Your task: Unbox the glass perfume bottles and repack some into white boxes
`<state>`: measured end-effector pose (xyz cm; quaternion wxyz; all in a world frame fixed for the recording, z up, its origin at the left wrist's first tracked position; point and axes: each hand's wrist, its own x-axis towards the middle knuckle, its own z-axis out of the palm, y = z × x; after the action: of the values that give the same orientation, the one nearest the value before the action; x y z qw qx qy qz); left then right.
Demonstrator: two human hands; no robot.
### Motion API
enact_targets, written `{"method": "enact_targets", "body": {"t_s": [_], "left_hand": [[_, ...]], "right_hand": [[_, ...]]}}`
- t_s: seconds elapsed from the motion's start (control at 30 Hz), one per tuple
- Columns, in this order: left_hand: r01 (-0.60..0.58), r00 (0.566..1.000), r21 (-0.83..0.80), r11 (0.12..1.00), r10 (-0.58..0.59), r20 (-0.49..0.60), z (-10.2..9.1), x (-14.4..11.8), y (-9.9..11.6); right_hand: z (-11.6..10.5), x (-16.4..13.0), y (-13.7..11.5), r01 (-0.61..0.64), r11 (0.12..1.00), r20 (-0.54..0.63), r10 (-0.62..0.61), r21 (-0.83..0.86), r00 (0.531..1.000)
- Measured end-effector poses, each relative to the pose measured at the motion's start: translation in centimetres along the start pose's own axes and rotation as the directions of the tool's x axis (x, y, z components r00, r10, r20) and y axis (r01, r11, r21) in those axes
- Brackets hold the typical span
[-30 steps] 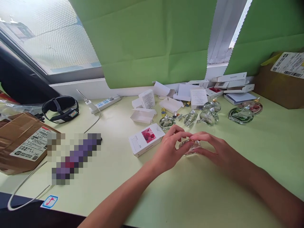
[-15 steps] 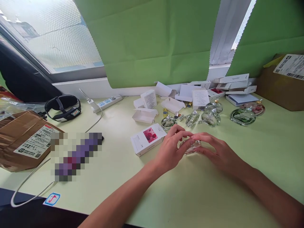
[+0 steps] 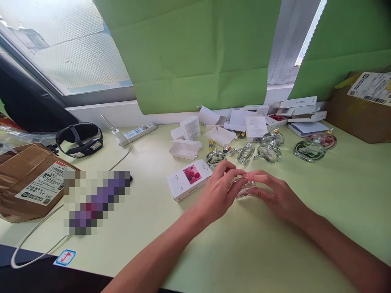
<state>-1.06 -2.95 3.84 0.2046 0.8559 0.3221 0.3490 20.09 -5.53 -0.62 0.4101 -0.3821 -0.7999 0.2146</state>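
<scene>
A clear, pinkish glass perfume bottle [image 3: 245,191] lies between my hands, low over the table or on it. My left hand [image 3: 220,191] has its fingers bent round the bottle's left and top side. From the right, my right hand [image 3: 271,189] grips it between thumb and fingers, its fingertips meeting those of the left at the top. Those fingertips hide the bottle's neck. Left of my left hand lies a white carton [image 3: 190,180] with a red rose picture. Just beyond the hands rest further glass bottles, including a dark one [image 3: 215,158] and a clear one [image 3: 245,153].
Opened white boxes [image 3: 185,149] and small caps lie along the back. Further bottles [image 3: 309,151] stand at right. A brown carton [image 3: 360,110] fills the far right corner, another box [image 3: 33,179] the left. A headset [image 3: 80,140], power strip [image 3: 139,133] and cable are at left.
The view has shifted very slightly. Both hands keep nearly the same hold on the perfume bottle, and the things on the table have not moved.
</scene>
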Motion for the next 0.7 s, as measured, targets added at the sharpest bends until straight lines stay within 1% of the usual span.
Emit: {"method": "enact_targets", "body": {"t_s": [0.1, 0.17, 0.23, 0.33, 0.37, 0.43, 0.5, 0.57, 0.63, 0.7], "left_hand": [[0.018, 1.0, -0.016, 1.0, -0.018, 0.016, -0.4, 0.1, 0.1], [0.01, 1.0, -0.014, 1.0, -0.01, 0.006, -0.8, 0.2, 0.1], [0.016, 0.999, -0.005, 1.0, -0.016, -0.039, -1.3, 0.4, 0.1], [0.049, 0.988, -0.003, 0.999, -0.049, -0.148, -1.7, 0.5, -0.1], [0.047, 0.985, 0.0, 0.999, -0.046, -0.168, -1.7, 0.5, -0.2], [-0.004, 0.989, 0.017, 1.0, 0.007, -0.149, -1.4, 0.4, -0.4], [-0.096, 0.992, 0.047, 0.994, 0.099, -0.076, -1.0, 0.2, -0.7], [-0.179, 0.983, 0.08, 0.981, 0.181, -0.019, -0.5, 0.0, -0.9], [-0.22, 0.975, 0.109, 0.969, 0.222, -0.007, -0.1, -0.2, -1.3], [-0.233, 0.971, 0.126, 0.964, 0.238, -0.019, 0.1, -0.3, -1.5]], "right_hand": [[0.0, 0.0, -0.1, -0.016, 1.0, 0.002, 0.016, 0.01, 1.0], [0.0, 0.0, -0.1, -0.023, 0.999, -0.003, 0.023, 0.024, 1.0], [0.0, 0.0, -0.2, -0.024, 0.999, -0.006, 0.024, 0.021, 1.0], [0.0, 0.1, -0.2, -0.036, 0.999, -0.003, 0.036, 0.009, 0.999], [0.1, 0.0, -0.2, -0.039, 0.999, 0.0, 0.039, 0.014, 0.999], [0.1, 0.0, -0.1, -0.051, 0.998, 0.002, 0.051, 0.031, 0.999], [0.2, -0.1, -0.1, -0.081, 0.995, 0.009, 0.081, 0.053, 0.997], [0.3, -0.2, 0.0, -0.104, 0.993, 0.012, 0.104, 0.058, 0.995], [0.3, -0.2, -0.1, -0.089, 0.995, 0.003, 0.089, 0.038, 0.996], [0.3, -0.1, -0.1, -0.052, 0.999, -0.007, 0.052, 0.005, 0.999]]}}
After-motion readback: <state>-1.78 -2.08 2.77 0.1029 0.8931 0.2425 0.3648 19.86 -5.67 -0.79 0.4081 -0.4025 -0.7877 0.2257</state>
